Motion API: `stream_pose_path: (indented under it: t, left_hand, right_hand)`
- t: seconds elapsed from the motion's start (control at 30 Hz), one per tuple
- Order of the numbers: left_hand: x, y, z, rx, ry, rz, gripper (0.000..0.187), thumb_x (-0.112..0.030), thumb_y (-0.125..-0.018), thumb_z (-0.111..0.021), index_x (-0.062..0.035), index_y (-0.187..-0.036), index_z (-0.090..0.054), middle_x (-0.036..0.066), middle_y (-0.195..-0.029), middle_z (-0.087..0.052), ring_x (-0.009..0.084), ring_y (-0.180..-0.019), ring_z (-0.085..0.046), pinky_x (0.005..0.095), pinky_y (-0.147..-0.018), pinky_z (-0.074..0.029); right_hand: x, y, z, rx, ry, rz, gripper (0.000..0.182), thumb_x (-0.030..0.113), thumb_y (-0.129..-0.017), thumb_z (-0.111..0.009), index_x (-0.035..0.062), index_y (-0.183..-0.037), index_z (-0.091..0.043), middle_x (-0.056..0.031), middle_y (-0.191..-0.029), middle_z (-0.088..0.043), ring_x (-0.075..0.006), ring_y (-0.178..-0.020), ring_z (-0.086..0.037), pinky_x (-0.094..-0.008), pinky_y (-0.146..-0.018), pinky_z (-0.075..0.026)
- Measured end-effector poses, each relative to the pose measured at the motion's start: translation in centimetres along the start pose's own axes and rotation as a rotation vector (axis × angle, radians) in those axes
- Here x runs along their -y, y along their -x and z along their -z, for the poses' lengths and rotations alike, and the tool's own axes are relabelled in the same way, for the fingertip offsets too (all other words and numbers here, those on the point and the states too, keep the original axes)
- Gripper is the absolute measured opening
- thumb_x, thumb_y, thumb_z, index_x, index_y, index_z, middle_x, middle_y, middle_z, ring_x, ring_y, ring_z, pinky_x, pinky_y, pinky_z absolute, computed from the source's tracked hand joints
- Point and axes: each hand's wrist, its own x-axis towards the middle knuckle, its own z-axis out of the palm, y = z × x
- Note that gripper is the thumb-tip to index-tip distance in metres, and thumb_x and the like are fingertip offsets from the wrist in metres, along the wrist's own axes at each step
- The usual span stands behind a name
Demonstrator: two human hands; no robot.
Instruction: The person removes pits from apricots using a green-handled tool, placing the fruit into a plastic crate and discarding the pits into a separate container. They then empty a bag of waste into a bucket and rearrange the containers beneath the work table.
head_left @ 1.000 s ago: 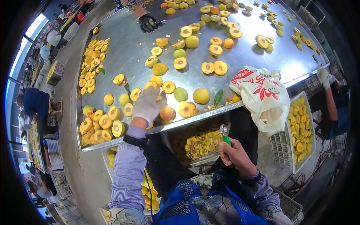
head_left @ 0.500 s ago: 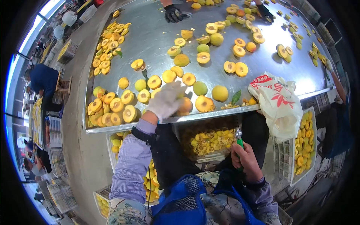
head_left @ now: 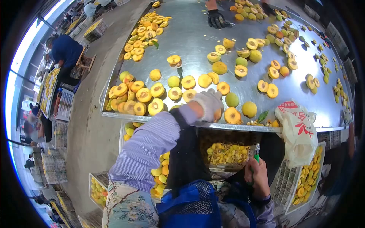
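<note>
My left hand [head_left: 210,105], in a pale work glove, curls over a yellow peach [head_left: 218,114] at the near edge of the metal table; the glove hides most of the fruit. Just right of it lie a peach half [head_left: 232,115] with its cut face up and a whole peach [head_left: 249,109]. Over my lap, my bare right hand [head_left: 258,175] is wrapped round a pitting tool with a green handle [head_left: 256,156], its metal end pointing up.
Cut halves pile up at the table's left corner [head_left: 133,99]. A white plastic bag [head_left: 298,133] hangs over the front edge. Under the table is a bin of scraps [head_left: 228,152]; a crate of peaches [head_left: 307,180] stands at right. Across the table is another person's black-gloved hand [head_left: 216,19].
The view has swung left, so the table appears further right. My left hand stays by the same peach with its fingers closer round it. My right hand still holds the tool.
</note>
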Motion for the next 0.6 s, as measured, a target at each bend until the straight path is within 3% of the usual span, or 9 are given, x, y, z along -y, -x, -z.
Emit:
stream_pose_path:
  t: [0.1, 0.17, 0.2, 0.27, 0.3, 0.37, 0.43, 0.53, 0.6]
  left_hand:
    - [1.8, 2.0, 0.4, -0.194, 0.460, -0.088, 0.061, -0.033, -0.078, -0.068, -0.0115, -0.133, -0.056, 0.011, -0.140, -0.050, 0.0312, -0.127, -0.049, 0.0404, -0.101, -0.044]
    - [2.8, 3.5, -1.2, -0.089, 1.391, -0.066, 0.072, -0.040, -0.083, -0.068, -0.0039, -0.141, -0.046, 0.015, -0.144, -0.046, 0.0278, -0.128, -0.051, 0.0363, -0.103, -0.044]
    - [2.9, 3.7, -2.2, -0.080, 1.391, -0.071, 0.072, -0.040, -0.083, -0.068, -0.0039, -0.141, -0.046, 0.015, -0.144, -0.046, 0.0278, -0.128, -0.051, 0.0363, -0.103, -0.044]
    - [3.4, 4.4, -3.9, -0.244, 2.026, -0.396, 0.082, -0.047, -0.085, -0.069, 0.0029, -0.143, -0.039, 0.019, -0.145, -0.043, 0.0282, -0.129, -0.050, 0.0379, -0.106, -0.043]
    - [3.5, 4.8, -4.1, -0.255, 2.025, -0.387, 0.082, -0.047, -0.085, -0.069, 0.0029, -0.143, -0.039, 0.019, -0.145, -0.043, 0.0282, -0.129, -0.050, 0.0379, -0.106, -0.043]
    - [3.6, 5.5, -4.6, -0.289, 2.110, -0.700, 0.077, -0.046, -0.093, -0.060, 0.0005, -0.148, -0.033, 0.014, -0.140, -0.049, 0.0273, -0.124, -0.053, 0.0452, -0.106, -0.043]
    - [3.8, 6.5, -4.8, -0.258, 2.167, -0.741, 0.080, -0.050, -0.092, -0.061, 0.0017, -0.147, -0.034, 0.015, -0.136, -0.052, 0.0284, -0.129, -0.050, 0.0449, -0.109, -0.040]
    - [4.4, 9.1, -3.9, -0.357, 2.084, -0.578, 0.077, -0.046, -0.090, -0.064, 0.0026, -0.145, -0.038, 0.015, -0.134, -0.054, 0.0287, -0.129, -0.049, 0.0429, -0.109, -0.040]
    - [6.1, 10.4, -2.6, -0.560, 1.427, 0.017, 0.070, -0.040, -0.086, -0.066, -0.0009, -0.141, -0.045, 0.016, -0.130, -0.058, 0.0298, -0.127, -0.051, 0.0411, -0.106, -0.041]
  right_hand:
    - [0.6, 0.0, -0.3, -0.006, -0.010, -0.056, 0.031, 0.025, -0.100, -0.054, 0.0082, -0.075, -0.046, 0.0001, -0.054, -0.044, -0.0087, -0.040, -0.040, -0.0253, -0.038, -0.034]
    - [0.8, 0.1, -0.5, -0.018, -0.029, -0.041, 0.031, 0.024, -0.100, -0.053, 0.0083, -0.075, -0.046, 0.0006, -0.055, -0.044, -0.0081, -0.041, -0.040, -0.0250, -0.039, -0.033]
    - [0.8, -0.2, -0.6, -0.002, -0.029, -0.045, 0.031, 0.024, -0.101, -0.053, 0.0081, -0.075, -0.046, 0.0006, -0.055, -0.044, -0.0080, -0.042, -0.040, -0.0252, -0.039, -0.033]
    - [0.7, -0.6, -0.9, 0.033, -0.024, -0.051, 0.030, 0.024, -0.101, -0.053, 0.0078, -0.076, -0.047, 0.0006, -0.056, -0.044, -0.0079, -0.042, -0.041, -0.0254, -0.039, -0.033]
    - [0.7, -0.8, -1.0, 0.034, -0.023, -0.052, 0.030, 0.024, -0.101, -0.053, 0.0076, -0.076, -0.047, 0.0006, -0.056, -0.044, -0.0080, -0.042, -0.041, -0.0255, -0.040, -0.033]
    - [0.8, -0.9, -1.5, 0.043, -0.017, -0.057, 0.030, 0.024, -0.101, -0.053, 0.0074, -0.076, -0.048, 0.0006, -0.056, -0.044, -0.0080, -0.042, -0.041, -0.0257, -0.040, -0.033]
    - [1.3, -1.0, -1.9, 0.046, 0.003, -0.067, 0.030, 0.024, -0.101, -0.053, 0.0070, -0.077, -0.048, 0.0007, -0.056, -0.044, -0.0081, -0.042, -0.041, -0.0258, -0.040, -0.033]
    - [1.5, -0.8, -2.4, 0.037, 0.044, -0.052, 0.029, 0.024, -0.101, -0.053, 0.0069, -0.077, -0.048, 0.0007, -0.055, -0.044, -0.0084, -0.042, -0.040, -0.0260, -0.040, -0.033]
    - [1.5, -0.7, -2.3, 0.025, 0.038, -0.071, 0.029, 0.024, -0.100, -0.052, 0.0069, -0.077, -0.048, 0.0007, -0.055, -0.043, -0.0085, -0.041, -0.040, -0.0259, -0.039, -0.033]
